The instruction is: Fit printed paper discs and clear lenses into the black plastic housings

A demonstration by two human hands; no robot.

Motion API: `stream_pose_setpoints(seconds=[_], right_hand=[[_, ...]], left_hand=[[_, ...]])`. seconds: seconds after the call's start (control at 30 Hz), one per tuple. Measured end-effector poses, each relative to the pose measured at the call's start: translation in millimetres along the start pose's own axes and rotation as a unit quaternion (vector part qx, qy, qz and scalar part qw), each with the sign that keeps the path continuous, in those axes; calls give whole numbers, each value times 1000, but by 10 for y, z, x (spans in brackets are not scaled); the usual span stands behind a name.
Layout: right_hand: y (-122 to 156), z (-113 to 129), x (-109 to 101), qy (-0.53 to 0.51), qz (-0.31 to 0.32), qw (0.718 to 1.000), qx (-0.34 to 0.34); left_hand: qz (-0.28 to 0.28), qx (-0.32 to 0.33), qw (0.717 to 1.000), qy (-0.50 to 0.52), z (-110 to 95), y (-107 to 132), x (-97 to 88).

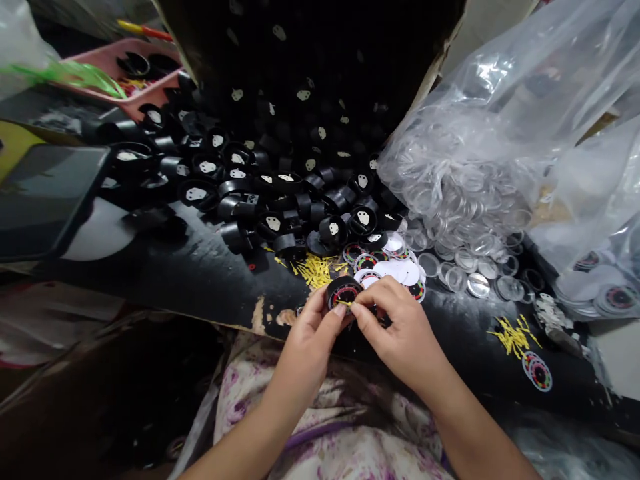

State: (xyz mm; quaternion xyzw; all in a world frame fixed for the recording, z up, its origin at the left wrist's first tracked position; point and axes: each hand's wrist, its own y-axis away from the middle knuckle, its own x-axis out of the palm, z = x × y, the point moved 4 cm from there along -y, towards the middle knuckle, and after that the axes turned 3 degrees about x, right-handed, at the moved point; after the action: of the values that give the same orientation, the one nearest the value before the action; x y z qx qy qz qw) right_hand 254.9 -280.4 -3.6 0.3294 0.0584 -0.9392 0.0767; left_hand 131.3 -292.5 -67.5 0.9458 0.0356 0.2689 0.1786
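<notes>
A round black gauge housing (pixel 343 288) with a printed dial inside sits in my left hand (pixel 311 321), thumb and fingers closed on its rim. My right hand (pixel 395 312) pinches a small yellow pointer needle (pixel 345 303) against the dial face. Right behind my hands lies a heap of yellow pointers (pixel 315 269). White discs (pixel 400 270) and printed dial cards (pixel 366 261) are spread beside that heap. The curled fingers of my right hand hide part of the housing's right side.
Black housings (pixel 240 177) pile up across the back, spilling from a large dark box (pixel 320 53). Clear lenses (pixel 465 260) spill from a plastic bag (pixel 470 133) at right. More yellow pointers (pixel 513 335) and dial cards (pixel 539 373) lie at right. A tablet-like device (pixel 45 200) and pink basket (pixel 145 100) stand left.
</notes>
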Motion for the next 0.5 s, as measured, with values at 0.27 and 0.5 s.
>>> stream_pose_setpoints(seconds=[0.27, 0.5], right_hand=[[2, -6, -51, 2, 15, 1000, 1], [89, 44, -44, 7, 16, 1000, -8]], left_hand=[[45, 33, 997, -47, 6, 32, -26], [12, 111, 979, -173, -185, 124, 10]])
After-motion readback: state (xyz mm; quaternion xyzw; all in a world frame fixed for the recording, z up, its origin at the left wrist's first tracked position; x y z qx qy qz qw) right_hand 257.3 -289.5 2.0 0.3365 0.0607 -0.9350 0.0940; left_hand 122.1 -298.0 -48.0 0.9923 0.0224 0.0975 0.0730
